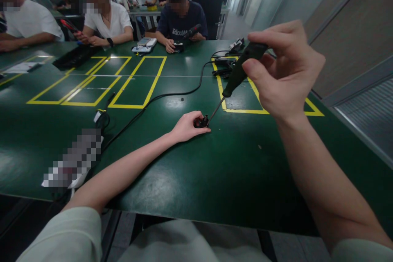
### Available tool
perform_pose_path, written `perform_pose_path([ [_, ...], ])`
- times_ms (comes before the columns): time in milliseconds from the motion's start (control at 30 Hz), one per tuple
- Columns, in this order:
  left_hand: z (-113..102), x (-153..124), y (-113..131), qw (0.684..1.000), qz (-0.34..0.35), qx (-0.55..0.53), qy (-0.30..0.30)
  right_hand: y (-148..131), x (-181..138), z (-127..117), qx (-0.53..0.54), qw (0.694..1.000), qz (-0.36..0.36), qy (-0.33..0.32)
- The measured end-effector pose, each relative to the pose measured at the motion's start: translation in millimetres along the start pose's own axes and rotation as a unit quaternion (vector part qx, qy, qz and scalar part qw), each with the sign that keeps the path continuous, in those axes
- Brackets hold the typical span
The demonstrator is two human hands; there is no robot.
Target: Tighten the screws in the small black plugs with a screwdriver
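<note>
My left hand (188,127) rests on the green table, its fingers closed around a small black part (202,122) with a short upright tube on it. Much of that part is hidden by the fingers, and I cannot make out its kind. Raised at the right, my right hand (285,65) pinches the top of a screwdriver (238,69) with a dark handle. The screwdriver slants down to the left. Its thin metal shaft ends at the black part's right side; whether the tip sits in a screw is too small to tell.
A black cable (167,94) curves across the green table (245,172). Yellow tape (127,106) marks boxes on it. Black cords (225,67) lie at the back right. A blurred pack (75,157) lies at the left. Across the table sit several people, one in a dark shirt (181,22).
</note>
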State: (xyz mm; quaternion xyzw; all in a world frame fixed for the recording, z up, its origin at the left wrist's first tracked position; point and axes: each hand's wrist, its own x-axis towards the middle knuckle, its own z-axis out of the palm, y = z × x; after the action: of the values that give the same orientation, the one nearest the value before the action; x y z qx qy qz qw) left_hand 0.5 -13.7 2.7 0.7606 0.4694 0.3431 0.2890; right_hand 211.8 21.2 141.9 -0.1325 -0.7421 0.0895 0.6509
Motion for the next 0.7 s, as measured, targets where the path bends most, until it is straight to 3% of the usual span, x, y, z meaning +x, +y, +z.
perform_pose_path([
  [167, -0.1, -0.6, -0.5, 1.0, -0.005, 0.011, -0.001, -1.5, -0.6, 2.0, 0.05, 0.998, 0.02, -0.039],
  [333, 0.0, -0.8, -0.6, 1.0, 0.0, 0.009, -0.002, -2.3, -0.8, 1.5, 0.004, 1.0, 0.0, -0.004],
  [533, 0.6, -0.8, -1.1, 1.0, -0.001, 0.013, -0.004, 1.5, -1.2, 0.9, 0.044, 0.998, 0.017, -0.05],
  [700, 1.1, -0.6, -1.7, 1.0, -0.003, 0.005, -0.003, -0.7, 0.0, -0.4, 0.023, 0.999, 0.006, -0.031],
])
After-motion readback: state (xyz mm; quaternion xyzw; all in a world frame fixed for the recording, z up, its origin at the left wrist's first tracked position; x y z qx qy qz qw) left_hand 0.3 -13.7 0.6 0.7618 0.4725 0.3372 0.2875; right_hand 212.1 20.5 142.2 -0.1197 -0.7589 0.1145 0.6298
